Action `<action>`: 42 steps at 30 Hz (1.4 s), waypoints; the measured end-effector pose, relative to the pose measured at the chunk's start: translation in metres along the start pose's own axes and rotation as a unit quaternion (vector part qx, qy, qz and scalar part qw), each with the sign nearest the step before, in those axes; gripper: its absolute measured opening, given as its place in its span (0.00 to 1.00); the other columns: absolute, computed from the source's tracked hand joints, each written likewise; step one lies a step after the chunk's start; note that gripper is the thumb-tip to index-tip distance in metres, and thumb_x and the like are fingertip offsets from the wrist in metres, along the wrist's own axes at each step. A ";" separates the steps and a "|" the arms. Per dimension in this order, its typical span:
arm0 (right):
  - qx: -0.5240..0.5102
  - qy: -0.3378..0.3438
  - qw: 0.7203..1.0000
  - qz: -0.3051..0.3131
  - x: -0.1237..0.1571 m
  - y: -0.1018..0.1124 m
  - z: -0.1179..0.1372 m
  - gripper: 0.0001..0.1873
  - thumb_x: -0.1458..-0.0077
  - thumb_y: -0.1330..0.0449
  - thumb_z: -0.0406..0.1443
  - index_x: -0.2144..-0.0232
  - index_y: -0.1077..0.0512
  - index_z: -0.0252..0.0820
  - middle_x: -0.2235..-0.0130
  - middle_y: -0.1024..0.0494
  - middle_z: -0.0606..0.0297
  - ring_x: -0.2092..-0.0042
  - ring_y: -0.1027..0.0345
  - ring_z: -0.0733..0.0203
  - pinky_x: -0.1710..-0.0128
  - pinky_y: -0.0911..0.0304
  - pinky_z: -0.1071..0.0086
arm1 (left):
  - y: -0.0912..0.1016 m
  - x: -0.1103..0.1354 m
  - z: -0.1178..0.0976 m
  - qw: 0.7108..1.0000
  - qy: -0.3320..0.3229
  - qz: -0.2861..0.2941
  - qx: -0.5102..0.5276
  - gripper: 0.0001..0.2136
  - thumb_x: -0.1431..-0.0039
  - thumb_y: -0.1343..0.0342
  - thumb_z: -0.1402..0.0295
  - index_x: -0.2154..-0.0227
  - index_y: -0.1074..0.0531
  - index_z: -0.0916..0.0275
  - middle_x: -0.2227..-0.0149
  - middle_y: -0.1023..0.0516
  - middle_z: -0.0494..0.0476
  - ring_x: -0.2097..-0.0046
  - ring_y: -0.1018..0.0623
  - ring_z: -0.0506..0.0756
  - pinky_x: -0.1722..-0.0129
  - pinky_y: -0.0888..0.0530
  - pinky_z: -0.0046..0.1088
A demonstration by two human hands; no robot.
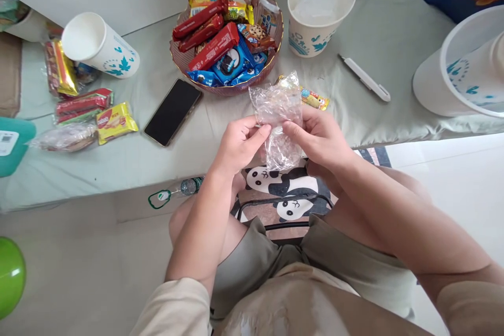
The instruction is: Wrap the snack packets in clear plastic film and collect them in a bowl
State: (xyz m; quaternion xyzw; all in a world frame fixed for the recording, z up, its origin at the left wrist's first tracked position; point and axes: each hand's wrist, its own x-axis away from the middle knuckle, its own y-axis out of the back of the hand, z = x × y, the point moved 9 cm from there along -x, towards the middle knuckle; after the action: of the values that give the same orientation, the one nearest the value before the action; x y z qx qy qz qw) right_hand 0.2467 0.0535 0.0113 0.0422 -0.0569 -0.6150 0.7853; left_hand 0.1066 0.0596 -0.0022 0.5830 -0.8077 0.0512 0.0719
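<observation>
A crumpled clear plastic bag (282,148) hangs between my two hands, above my lap and near the bench's front edge. My left hand (244,139) pinches its left side between thumb and fingers. On the other side, my right hand (315,134) grips it with the thumb on top. Behind the bag lies a small yellow snack packet (314,98), partly covered by the bag and my right hand. Just beyond stands a pinkish glass bowl (179,60) heaped with red, blue and yellow wrapped snacks.
A black phone (173,112) lies left of my hands. Several snack packs and a tipped paper cup (114,55) are farther left. A paper cup (311,37) holding clear plastic, a white utility knife (365,79) and a white bin (433,81) are to the right. A panda-print bag (303,186) stands between my legs.
</observation>
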 end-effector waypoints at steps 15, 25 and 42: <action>-0.107 0.009 0.994 -0.016 0.004 0.000 -0.001 0.09 0.43 0.43 0.36 0.71 0.24 0.44 0.71 0.27 0.66 0.72 0.40 0.66 0.71 0.41 0.69 | 0.018 0.005 -0.009 0.996 -0.030 -0.023 0.077 0.12 0.40 0.40 0.55 0.67 0.20 0.57 0.72 0.24 0.51 0.74 0.29 0.49 0.77 0.32 0.26; -0.170 -0.012 0.985 -0.012 0.000 -0.013 -0.009 0.24 0.51 0.26 0.47 0.61 0.35 0.49 0.68 0.29 0.72 0.72 0.36 0.66 0.74 0.36 0.70 | 0.014 0.006 -0.020 0.989 -0.147 -0.026 0.001 0.15 0.49 0.34 0.72 0.59 0.28 0.57 0.61 0.22 0.50 0.67 0.22 0.47 0.69 0.24 0.21; 0.505 0.187 0.769 -0.345 -0.053 0.105 0.112 0.04 0.51 0.39 0.29 0.70 0.27 0.41 0.68 0.24 0.60 0.62 0.29 0.57 0.58 0.38 0.60 | 0.062 0.008 -0.049 0.966 -0.213 -0.120 0.079 0.07 0.41 0.37 0.68 0.61 0.28 0.59 0.73 0.24 0.45 0.73 0.19 0.48 0.71 0.20 0.23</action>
State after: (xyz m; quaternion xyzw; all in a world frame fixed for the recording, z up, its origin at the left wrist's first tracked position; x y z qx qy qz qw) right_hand 0.3188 0.1305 0.1348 0.5640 -0.1926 -0.7071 0.3806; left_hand 0.0478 0.0797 0.0473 0.6767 -0.7221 -0.0198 -0.1423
